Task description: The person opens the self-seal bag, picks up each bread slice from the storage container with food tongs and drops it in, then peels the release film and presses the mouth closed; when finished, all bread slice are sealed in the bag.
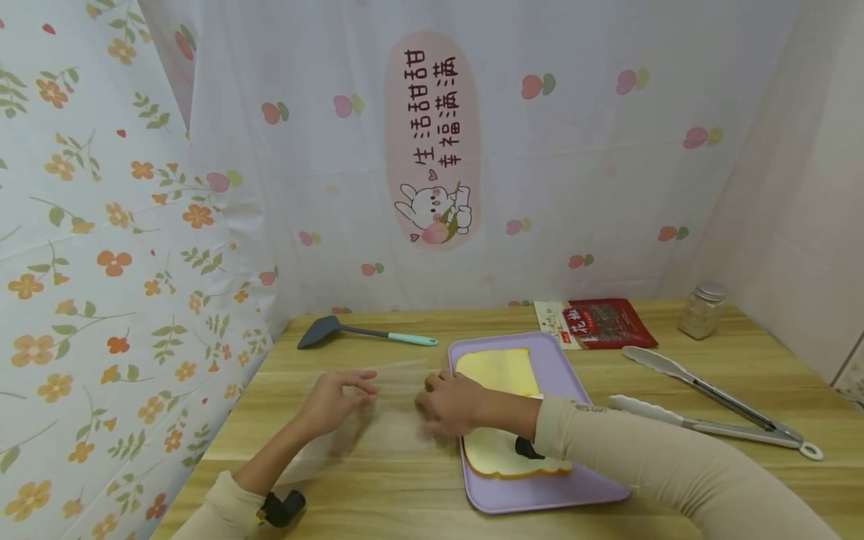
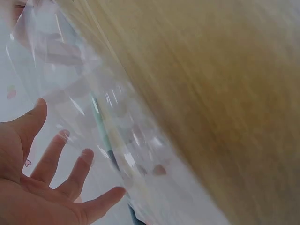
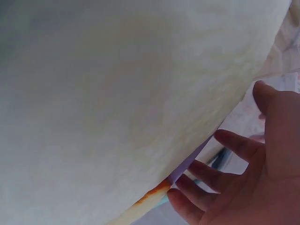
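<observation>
A sheet of clear plastic film (image 1: 398,427) spreads between the two hands, left of a lilac tray (image 1: 556,364). My left hand (image 1: 337,401) is at the film's left side; in the left wrist view its fingers (image 2: 77,171) are spread beside the shiny, creased film (image 2: 117,126). My right hand (image 1: 452,405), blurred, is over the tray's left edge. In the right wrist view its fingers (image 3: 239,145) are apart and loosely bent, close to the bread. On the tray lie a yellow slice (image 1: 496,367) and a pale bread slice (image 1: 506,454) with brown crust, partly hidden by the right arm.
A spatula (image 1: 364,332) with a mint handle lies at the back left. Behind the tray is a red seasoning packet (image 1: 607,322), with a lidded glass jar (image 1: 702,311) farther right. Metal tongs (image 1: 722,397) lie spread right of the tray. A printed curtain hangs behind.
</observation>
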The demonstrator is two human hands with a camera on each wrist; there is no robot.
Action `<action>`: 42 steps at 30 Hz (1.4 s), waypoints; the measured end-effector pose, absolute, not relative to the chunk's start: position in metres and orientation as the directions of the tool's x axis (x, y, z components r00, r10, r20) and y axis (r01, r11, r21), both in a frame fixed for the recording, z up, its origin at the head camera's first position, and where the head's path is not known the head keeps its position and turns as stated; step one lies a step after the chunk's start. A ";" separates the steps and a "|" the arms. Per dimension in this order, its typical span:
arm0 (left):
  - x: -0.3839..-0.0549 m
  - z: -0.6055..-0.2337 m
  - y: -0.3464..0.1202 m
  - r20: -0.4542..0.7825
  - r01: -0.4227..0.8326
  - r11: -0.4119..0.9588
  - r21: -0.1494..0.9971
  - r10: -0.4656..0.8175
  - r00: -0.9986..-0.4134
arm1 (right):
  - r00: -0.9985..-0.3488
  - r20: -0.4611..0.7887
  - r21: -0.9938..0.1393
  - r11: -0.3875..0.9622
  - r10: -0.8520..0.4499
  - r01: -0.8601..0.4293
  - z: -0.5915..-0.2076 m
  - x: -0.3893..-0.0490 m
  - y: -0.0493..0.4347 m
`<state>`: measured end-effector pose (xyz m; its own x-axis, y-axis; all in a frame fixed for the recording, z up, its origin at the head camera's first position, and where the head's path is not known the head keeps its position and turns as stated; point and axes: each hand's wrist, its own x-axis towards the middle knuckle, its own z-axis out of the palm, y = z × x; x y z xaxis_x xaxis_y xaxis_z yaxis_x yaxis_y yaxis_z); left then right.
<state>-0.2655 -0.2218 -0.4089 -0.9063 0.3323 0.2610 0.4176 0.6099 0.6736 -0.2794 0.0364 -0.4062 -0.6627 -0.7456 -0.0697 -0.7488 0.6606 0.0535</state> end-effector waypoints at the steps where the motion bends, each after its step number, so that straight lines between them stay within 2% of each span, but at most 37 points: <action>1: -0.265 -0.409 -0.222 0.261 0.416 0.612 0.673 0.330 -0.907 | -0.653 -0.073 0.046 0.651 -0.754 -0.757 -0.406 -0.280 0.036; 8: -0.266 -0.410 -0.223 0.274 0.433 0.598 0.674 0.342 -0.899 | -0.594 -0.104 0.050 0.593 -0.798 -0.804 -0.408 -0.282 0.036; 15: -0.265 -0.406 -0.223 0.301 0.449 0.563 0.694 0.341 -0.891 | -0.623 -0.170 0.031 0.628 -0.763 -0.778 -0.406 -0.282 0.037; 21: -0.264 -0.403 -0.223 0.262 0.416 0.557 0.719 0.337 -0.904 | -0.636 -0.177 0.004 0.645 -0.752 -0.764 -0.402 -0.282 0.035; 31: -0.263 -0.401 -0.222 0.280 0.436 0.587 0.682 0.341 -0.897 | -0.668 -0.194 -0.068 0.689 -0.718 -0.721 -0.400 -0.282 0.033; 35: -0.262 -0.403 -0.221 0.299 0.448 0.619 0.645 0.336 -0.893 | -0.662 -0.201 -0.057 0.683 -0.722 -0.728 -0.402 -0.282 0.032; 42: -0.260 -0.402 -0.221 0.362 0.492 0.635 0.596 0.334 -0.870 | -0.614 -0.166 -0.007 0.623 -0.772 -0.782 -0.402 -0.280 0.032</action>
